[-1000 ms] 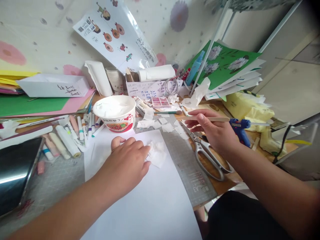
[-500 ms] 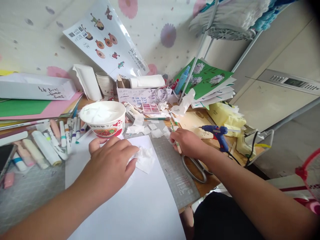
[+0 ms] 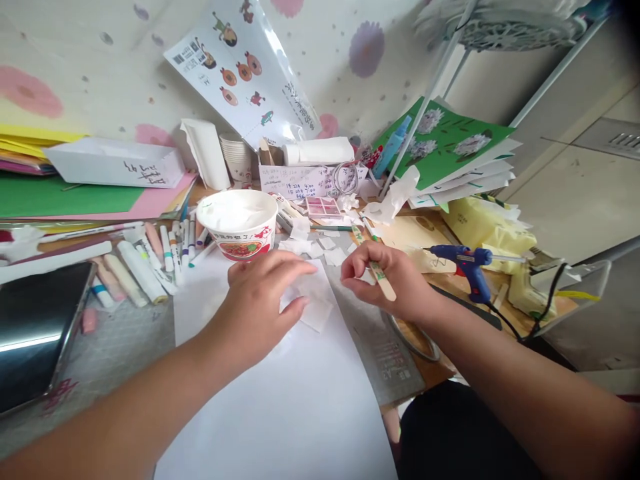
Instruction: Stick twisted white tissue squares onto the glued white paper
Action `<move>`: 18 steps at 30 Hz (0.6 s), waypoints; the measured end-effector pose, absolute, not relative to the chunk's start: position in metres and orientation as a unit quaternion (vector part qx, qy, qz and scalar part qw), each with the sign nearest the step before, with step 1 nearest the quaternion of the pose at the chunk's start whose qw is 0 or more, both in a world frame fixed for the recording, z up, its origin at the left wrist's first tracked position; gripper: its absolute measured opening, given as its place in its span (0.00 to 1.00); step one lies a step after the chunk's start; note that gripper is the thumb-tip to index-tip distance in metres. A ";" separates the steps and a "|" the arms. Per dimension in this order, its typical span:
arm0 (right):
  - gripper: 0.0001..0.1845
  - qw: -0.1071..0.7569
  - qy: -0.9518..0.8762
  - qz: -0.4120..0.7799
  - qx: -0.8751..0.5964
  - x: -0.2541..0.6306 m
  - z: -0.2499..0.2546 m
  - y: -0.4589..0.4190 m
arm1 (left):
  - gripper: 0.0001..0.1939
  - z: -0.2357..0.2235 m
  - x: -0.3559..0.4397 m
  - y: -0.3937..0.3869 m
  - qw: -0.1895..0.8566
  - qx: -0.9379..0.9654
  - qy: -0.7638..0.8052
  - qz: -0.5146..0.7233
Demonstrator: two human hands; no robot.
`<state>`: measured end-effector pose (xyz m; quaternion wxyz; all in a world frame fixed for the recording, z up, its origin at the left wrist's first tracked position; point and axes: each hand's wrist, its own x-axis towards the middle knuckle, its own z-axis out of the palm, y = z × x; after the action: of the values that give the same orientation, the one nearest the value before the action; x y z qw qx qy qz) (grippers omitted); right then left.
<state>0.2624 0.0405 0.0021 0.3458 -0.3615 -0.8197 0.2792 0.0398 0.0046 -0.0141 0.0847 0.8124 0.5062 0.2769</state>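
Observation:
My left hand (image 3: 265, 300) is open over the white sheet of paper (image 3: 280, 413), thumb and index finger apart. Just beyond its fingertips a thin white tissue piece (image 3: 317, 313) lies on the sheet. A wooden craft stick (image 3: 384, 283) with green marks is held in the curled fingers of my right hand (image 3: 405, 273), one end pointing down toward me. Behind my left hand stands a white paper bowl (image 3: 237, 227) with a red food print and white stuff inside. Small cut tissue squares (image 3: 335, 257) are scattered between the bowl and my right hand.
Right of my right hand lies a blue glue gun (image 3: 465, 263) with a black cord. Grey scissor handles (image 3: 417, 343) show partly under my right forearm. Markers (image 3: 145, 270) and a black tablet or phone (image 3: 40, 327) lie left. A pink palette (image 3: 323, 208) sits behind.
My left fingers have parted from the tissue, which now lies flatter on the sheet. My right hand has turned with the craft stick. The view has shifted left.

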 end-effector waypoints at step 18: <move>0.25 0.409 -0.731 0.426 -0.342 0.266 0.005 0.048 | 0.15 -0.002 0.033 0.017 0.343 0.721 0.551 0.244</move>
<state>0.2658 0.0484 0.0051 0.4090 -0.3416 -0.7309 0.4264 0.0327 0.0166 -0.0019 0.3427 0.7206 0.5512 0.2437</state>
